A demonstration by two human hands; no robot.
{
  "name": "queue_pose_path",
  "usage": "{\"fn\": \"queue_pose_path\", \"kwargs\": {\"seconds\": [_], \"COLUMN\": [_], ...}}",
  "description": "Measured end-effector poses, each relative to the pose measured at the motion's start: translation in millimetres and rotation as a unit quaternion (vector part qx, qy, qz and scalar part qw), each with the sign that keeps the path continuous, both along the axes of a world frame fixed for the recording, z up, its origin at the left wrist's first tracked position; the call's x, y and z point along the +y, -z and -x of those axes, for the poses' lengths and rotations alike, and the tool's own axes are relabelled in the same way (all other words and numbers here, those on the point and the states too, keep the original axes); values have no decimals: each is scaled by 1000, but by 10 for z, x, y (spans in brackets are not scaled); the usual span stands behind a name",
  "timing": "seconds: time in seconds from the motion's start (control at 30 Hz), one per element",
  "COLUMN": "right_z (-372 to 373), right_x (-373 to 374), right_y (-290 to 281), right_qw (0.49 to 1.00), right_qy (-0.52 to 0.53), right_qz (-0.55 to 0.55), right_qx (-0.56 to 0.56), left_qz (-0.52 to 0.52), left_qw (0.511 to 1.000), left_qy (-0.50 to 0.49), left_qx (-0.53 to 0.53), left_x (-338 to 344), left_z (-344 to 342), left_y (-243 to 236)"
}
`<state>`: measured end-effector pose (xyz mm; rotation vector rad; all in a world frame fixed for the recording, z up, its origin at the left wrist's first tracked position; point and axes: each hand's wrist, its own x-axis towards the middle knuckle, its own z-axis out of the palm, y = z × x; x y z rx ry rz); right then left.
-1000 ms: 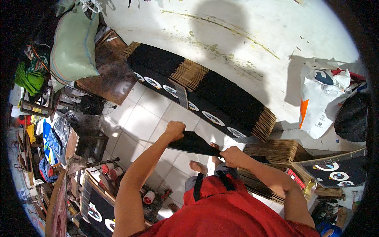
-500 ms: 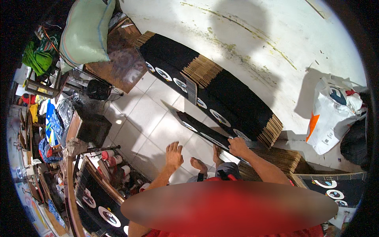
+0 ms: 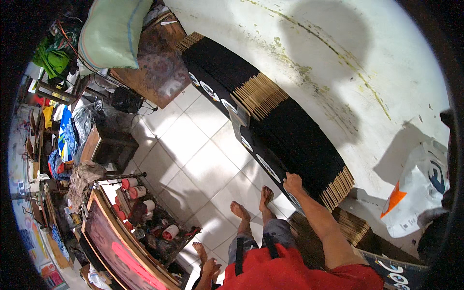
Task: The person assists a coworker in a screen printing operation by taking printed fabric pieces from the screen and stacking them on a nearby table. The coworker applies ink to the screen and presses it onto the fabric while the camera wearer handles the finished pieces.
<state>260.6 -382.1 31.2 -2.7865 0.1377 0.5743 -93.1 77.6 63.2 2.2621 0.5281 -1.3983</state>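
The right hand [image 3: 292, 184] grips a long black board [image 3: 256, 152] — it runs up-left toward mid-frame (the left hand [image 3: 211, 268], low down, is farther; can't tell its grip).

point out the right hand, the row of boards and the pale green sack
Right hand [image 3: 294, 184]: head view, its back
Row of boards [image 3: 262, 95]: head view, brown edges midway along
Pale green sack [image 3: 112, 37]: head view, its visible middle
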Motion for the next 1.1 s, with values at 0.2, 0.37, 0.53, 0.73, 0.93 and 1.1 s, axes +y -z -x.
{"fn": "queue_pose_path", "kwargs": {"seconds": [0.2,0.37,0.53,0.73,0.93,1.1], "right_z": [-120,-139,-148,-167,-180,-206], "right_x": [-243,-360,-396,-423,-432,-448], "right_y": [615,716,669,677,623,607], "right_qw": [998,997,995,993,990,989], "right_qy": [30,54,76,64,62,57], "right_qz": [42,60,60,97,116,128], "right_qx": [-44,-18,-11,-34,-56,-48], "left_qz": [2,6,-5,-20,8,50], "left_qw": [995,989,987,984,981,965], "left_qy": [-96,-147,-155,-166,-187,-248], "left_qx": [-5,-24,-34,-55,-53,-64], "left_x": [-335,-708,-784,-737,-680,-636], "left_z": [156,-64,-214,-332,-350,-220], "left_y": [199,278,283,150,252,417]}}
